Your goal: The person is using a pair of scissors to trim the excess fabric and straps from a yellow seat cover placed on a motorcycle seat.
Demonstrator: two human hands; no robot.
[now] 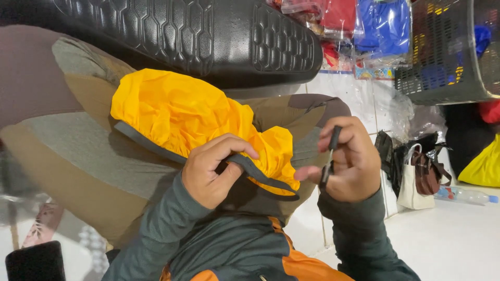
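A bright yellow, crinkled cloth cover with a dark grey hem band lies bunched over the person's lap, on brown and grey-green trousers. The left hand rests at the lower edge of this yellow cover, thumb and forefinger pressed together on the grey hem band, pinching it where the band loops away from the cloth. The right hand is just to the right of the yellow cover, apart from the cloth itself; its fingers are curled and closed around a small pair of black-handled scissors, held nearly upright with the forefinger laid along the handle. Whether the blades touch the band cannot be told.

Above the yellow cover runs a long black seat with an embossed hexagon pattern. Further right of the cover, beyond the right hand, a white bag with brown straps stands on the white tiled floor, with a clear plastic bottle lying beside it. A dark grey perforated plastic basket sits above the bag, next to plastic-wrapped red and blue goods.
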